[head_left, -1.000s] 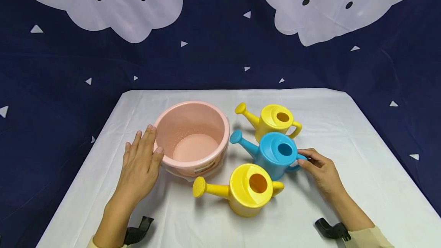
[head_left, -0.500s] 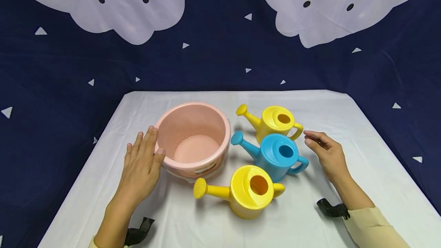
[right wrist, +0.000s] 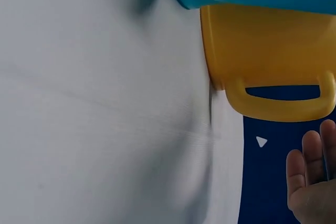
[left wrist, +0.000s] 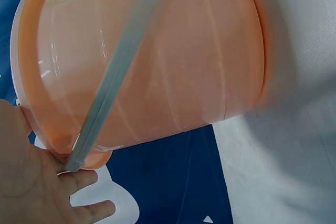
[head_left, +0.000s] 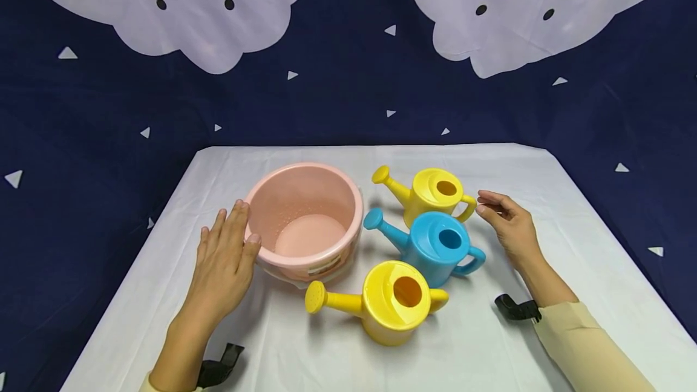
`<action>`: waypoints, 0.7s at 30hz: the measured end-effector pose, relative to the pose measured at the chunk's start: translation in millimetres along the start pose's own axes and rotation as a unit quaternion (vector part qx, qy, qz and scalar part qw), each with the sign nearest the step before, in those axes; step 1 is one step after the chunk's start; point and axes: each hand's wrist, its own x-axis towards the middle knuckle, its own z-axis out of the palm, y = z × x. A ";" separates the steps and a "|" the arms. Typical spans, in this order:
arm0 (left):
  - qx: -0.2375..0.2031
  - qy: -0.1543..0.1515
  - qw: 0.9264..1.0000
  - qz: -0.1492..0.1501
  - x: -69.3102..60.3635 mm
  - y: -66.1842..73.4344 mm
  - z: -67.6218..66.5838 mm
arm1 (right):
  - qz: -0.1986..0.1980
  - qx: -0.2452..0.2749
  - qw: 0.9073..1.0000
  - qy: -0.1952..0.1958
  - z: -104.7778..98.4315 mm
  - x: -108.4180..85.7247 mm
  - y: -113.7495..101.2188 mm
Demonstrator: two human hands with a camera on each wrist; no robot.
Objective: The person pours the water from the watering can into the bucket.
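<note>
A pink bucket (head_left: 305,165) stands left of centre, and my left hand (head_left: 223,265) rests with straight fingers against its near-left rim. The left wrist view shows those fingers (left wrist: 94,212) by the end of the bucket's grey handle (left wrist: 113,77). To the bucket's right stand a far yellow watering can (head_left: 422,201), a blue watering can (head_left: 430,259) and a near yellow watering can (head_left: 389,313). My right hand (head_left: 512,222) is beside the far yellow can's handle (right wrist: 286,111), fingers loosely bent and holding nothing. A small gap separates them in the right wrist view.
All this stands on a white cloth-covered table (head_left: 463,349). Behind it hangs a dark blue curtain (head_left: 348,101) with clouds and small white triangles. The watering cans stand close together, spouts pointing left towards the bucket.
My right hand has let go of the blue watering can's handle and moved away from me to the far yellow can's handle. The left hand stays at the bucket rim.
</note>
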 end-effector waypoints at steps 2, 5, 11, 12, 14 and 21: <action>0.000 0.000 1.000 -0.001 0.4 -0.3 0.0 | -0.002 -0.001 1.000 -0.017 2.4 3.6 2.0; 0.000 0.001 1.000 0.001 1.0 -0.7 0.4 | 0.002 -0.006 0.999 -0.037 6.1 7.8 3.7; -0.002 0.001 1.000 0.002 1.2 -1.3 1.3 | 0.015 -0.025 0.998 -0.050 12.7 13.4 3.9; -0.002 0.001 1.000 0.001 1.1 -1.3 1.4 | 0.013 -0.027 0.998 -0.050 13.6 14.1 3.8; -0.002 0.001 1.000 0.000 0.8 -1.3 1.5 | 0.012 -0.027 0.998 -0.051 15.1 15.8 4.0; 0.001 0.004 1.000 0.001 0.9 -0.8 1.5 | 0.016 -0.013 0.999 -0.042 18.7 20.6 5.7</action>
